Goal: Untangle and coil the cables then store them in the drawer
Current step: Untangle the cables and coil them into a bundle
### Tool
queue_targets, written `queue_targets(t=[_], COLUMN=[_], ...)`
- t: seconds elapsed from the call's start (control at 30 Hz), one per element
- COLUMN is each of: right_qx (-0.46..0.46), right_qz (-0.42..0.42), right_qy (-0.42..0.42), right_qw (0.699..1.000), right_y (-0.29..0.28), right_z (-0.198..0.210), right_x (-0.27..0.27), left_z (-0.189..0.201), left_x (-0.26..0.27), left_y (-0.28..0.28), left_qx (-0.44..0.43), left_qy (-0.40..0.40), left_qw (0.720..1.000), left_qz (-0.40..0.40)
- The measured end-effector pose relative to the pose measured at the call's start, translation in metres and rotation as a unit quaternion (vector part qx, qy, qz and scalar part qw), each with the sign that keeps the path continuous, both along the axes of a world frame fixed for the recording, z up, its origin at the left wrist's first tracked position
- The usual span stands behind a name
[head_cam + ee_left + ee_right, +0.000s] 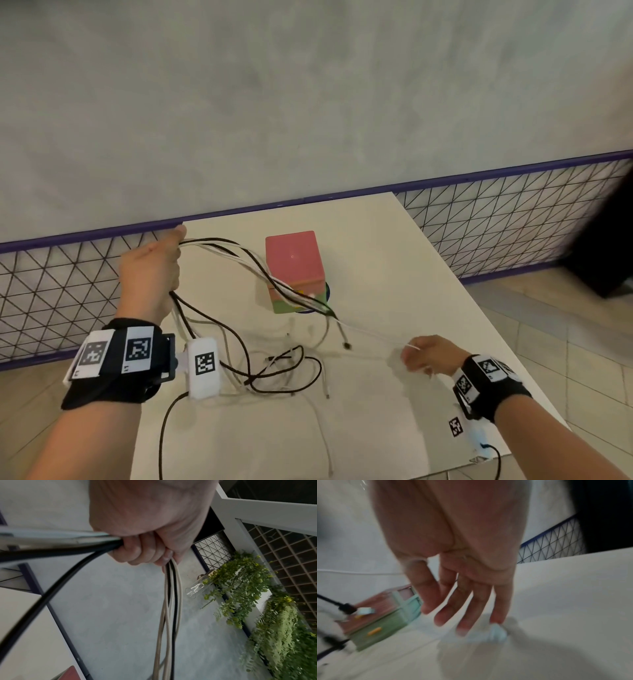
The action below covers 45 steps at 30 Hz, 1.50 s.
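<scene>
My left hand (150, 270) (147, 527) is raised over the table's back left and grips a bundle of black and white cables (239, 260) (169, 601) in its fist. The bundle arcs right, across the front of the pink-and-green drawer box (294, 263) (385, 622), to a knot. From there one thin white cable (373, 334) (359, 572) runs taut to my right hand (424, 354) (453, 561), held between thumb and forefinger with the other fingers spread. More cable loops (274, 370) lie loose on the white table (394, 274). The box's drawers look closed.
A black plug (346, 345) (347, 608) dangles below the knot. A blurred white lump (498, 632) lies at my little fingertip. A purple-rimmed mesh fence (513, 212) runs behind the table, a dark object (609, 240) stands far right, and green plants (257, 588) hang on the wall.
</scene>
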State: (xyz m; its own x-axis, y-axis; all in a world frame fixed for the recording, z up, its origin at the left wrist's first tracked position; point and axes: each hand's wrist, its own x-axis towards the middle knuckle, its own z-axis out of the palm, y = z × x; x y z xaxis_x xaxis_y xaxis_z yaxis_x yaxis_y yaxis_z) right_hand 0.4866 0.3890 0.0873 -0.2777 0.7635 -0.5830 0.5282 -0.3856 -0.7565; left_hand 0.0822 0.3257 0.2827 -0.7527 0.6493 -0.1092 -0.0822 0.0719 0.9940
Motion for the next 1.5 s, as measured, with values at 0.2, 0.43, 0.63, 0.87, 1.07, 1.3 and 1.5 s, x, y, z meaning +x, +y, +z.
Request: queue_targets(t=[0.2, 0.43, 0.63, 0.87, 1.07, 1.3, 1.5], right_qx=[0.029, 0.078, 0.35, 0.261, 0.266, 0.242, 0.17], right_qz=[-0.261, -0.023, 0.124, 0.198, -0.027, -0.271, -0.047], right_qy=[-0.064, -0.284, -0.008, 0.208, 0.305, 0.334, 0.061], right_qw=[0.963, 0.955, 0.928, 0.922, 0.914, 0.87, 0.982], right_y=[0.019, 0.024, 0.002, -0.024, -0.001, 0.042, 0.03], right_z=[-0.021, -0.001, 0.115, 0.203, 0.215, 0.17, 0.107], right_x=[0.05, 0.037, -0.089, -0.165, -0.138, -0.08, -0.071], left_z=[-0.006, -0.012, -0.013, -0.017, -0.035, -0.05, -0.026], left_x=[-0.01, 0.007, 0.07, 0.1, 0.087, 0.062, 0.066], left_y=[-0.001, 0.008, 0.0, -0.005, -0.003, 0.002, 0.023], left_qx=[0.007, -0.009, 0.018, 0.058, 0.065, -0.011, -0.029], left_qy=[0.01, 0.021, 0.273, 0.438, 0.272, 0.125, 0.385], left_qw=[1.0, 1.0, 0.948, 0.864, 0.867, 0.906, 0.885], left_qz=[0.005, -0.013, -0.163, -0.242, -0.413, -0.405, -0.259])
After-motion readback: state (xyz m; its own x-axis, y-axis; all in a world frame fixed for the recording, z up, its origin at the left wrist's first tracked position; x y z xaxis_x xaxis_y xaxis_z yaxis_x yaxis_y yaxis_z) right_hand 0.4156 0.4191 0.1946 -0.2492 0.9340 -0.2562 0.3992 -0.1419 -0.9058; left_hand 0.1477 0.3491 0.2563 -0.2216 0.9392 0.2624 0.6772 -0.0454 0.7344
